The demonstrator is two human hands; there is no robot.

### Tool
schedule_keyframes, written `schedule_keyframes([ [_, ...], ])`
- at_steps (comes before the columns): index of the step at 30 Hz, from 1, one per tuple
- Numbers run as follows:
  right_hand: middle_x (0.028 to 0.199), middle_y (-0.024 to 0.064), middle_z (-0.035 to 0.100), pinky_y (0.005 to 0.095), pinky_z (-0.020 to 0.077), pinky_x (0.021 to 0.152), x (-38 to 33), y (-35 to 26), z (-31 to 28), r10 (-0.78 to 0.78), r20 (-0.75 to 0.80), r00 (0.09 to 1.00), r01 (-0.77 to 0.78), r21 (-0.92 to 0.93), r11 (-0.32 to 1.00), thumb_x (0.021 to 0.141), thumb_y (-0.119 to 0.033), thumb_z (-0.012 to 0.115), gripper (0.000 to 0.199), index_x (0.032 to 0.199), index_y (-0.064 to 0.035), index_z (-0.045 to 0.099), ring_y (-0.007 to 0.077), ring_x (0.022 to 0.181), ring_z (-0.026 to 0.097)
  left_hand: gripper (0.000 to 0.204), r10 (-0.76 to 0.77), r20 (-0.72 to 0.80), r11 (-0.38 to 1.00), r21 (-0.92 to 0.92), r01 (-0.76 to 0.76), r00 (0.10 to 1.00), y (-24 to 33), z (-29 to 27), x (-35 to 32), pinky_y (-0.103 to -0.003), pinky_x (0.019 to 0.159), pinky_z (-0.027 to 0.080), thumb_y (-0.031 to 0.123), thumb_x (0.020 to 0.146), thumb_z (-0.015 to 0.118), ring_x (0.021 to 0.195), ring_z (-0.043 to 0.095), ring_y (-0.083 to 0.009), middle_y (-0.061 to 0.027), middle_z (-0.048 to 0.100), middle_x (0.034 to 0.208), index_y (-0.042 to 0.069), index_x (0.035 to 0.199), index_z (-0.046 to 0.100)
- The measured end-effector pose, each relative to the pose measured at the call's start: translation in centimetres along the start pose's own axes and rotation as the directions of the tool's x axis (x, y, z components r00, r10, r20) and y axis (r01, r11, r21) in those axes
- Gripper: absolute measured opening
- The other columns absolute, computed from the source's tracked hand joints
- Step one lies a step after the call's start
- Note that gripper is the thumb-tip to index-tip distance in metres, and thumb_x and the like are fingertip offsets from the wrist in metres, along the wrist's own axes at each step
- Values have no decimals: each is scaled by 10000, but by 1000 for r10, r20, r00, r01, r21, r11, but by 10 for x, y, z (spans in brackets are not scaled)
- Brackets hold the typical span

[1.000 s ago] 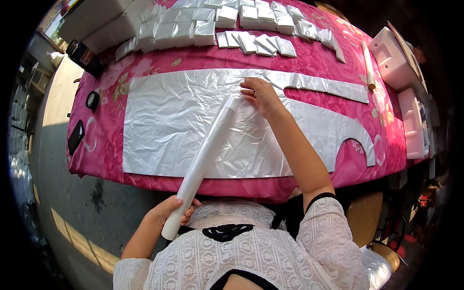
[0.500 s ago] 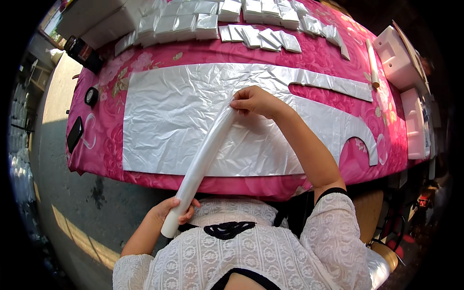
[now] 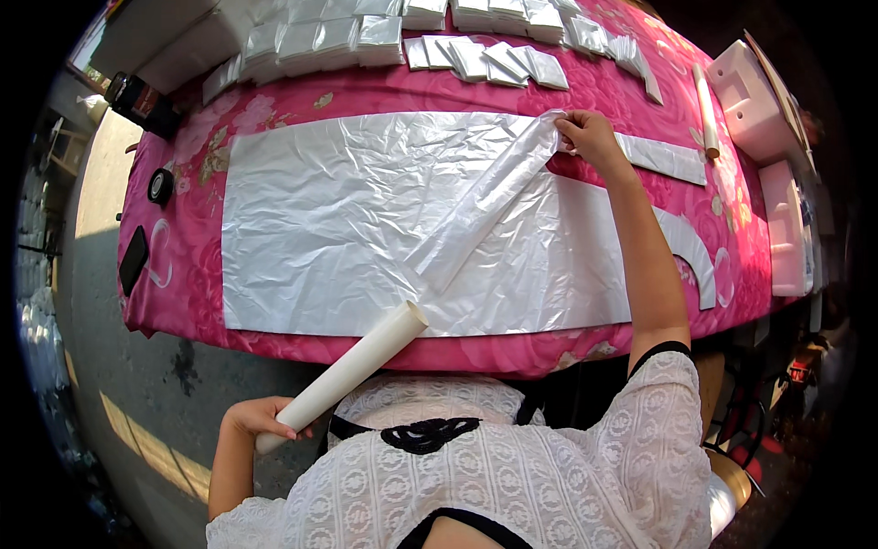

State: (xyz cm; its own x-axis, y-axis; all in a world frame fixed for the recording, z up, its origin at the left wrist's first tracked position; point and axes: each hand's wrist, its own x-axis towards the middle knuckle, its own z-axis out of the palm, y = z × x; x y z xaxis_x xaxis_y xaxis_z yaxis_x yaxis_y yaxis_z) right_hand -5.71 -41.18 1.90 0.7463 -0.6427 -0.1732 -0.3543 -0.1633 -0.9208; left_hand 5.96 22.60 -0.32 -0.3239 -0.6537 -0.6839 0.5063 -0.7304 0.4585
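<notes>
My right hand [image 3: 593, 137] pinches the free end of the plastic bag strip [image 3: 485, 201] at about one o'clock, fingers closed tight on the film. That strip runs down toward seven o'clock to the white roll [image 3: 352, 366], whose lower end my left hand [image 3: 261, 419] grips closed. Under the strip lies a wide, crinkled plastic sheet [image 3: 320, 220] on the pink flowered table [image 3: 197, 146]. Folded bags [image 3: 485, 57] sit in rows at twelve o'clock.

Right hand [image 3: 592, 137] outstretched, left hand [image 3: 251, 419] low, both closed.
</notes>
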Motion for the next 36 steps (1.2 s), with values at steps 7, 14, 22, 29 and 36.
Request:
schedule_keyframes([
  [7,666,9,577,236,427,533,-1,-15,48,-74,116,990,80,-51,995,854,-136,599,169,849,28,638,72,578,506,545,340,-183,288,954,83,922,190,53,39,-338,793,468,202,612,779,946,601,-268,-126,628,1021,64,1105,589],
  [14,646,6,570,237,395,530,5,-36,67,-107,258,960,153,-163,975,849,-147,597,161,854,5,651,72,571,489,523,729,570,-556,816,-159,379,208,72,122,-376,920,437,268,736,688,1053,528,-267,-122,517,1177,21,1162,509],
  [22,682,-1,579,240,409,546,25,-32,66,-4,345,939,72,-184,980,858,-185,605,189,910,-10,653,67,595,491,803,448,506,-471,835,-286,737,168,75,153,-413,1121,146,537,829,457,1352,245,-296,-189,312,1421,-52,1352,299],
  [29,977,138,600,317,473,729,8,-37,75,-220,-57,974,187,-348,919,876,-257,571,369,1144,-3,561,206,825,580,810,470,500,-481,836,-264,727,164,80,155,-425,1118,151,582,833,416,1349,256,-303,-188,309,1425,-47,1336,330],
  [36,1175,152,531,398,432,898,-165,-52,126,-411,446,795,600,-480,640,817,-210,623,480,1257,-73,487,314,1076,519,803,557,416,-448,879,-162,719,143,92,158,-424,1119,149,548,827,438,1356,245,-286,-180,293,1437,-31,1366,300],
])
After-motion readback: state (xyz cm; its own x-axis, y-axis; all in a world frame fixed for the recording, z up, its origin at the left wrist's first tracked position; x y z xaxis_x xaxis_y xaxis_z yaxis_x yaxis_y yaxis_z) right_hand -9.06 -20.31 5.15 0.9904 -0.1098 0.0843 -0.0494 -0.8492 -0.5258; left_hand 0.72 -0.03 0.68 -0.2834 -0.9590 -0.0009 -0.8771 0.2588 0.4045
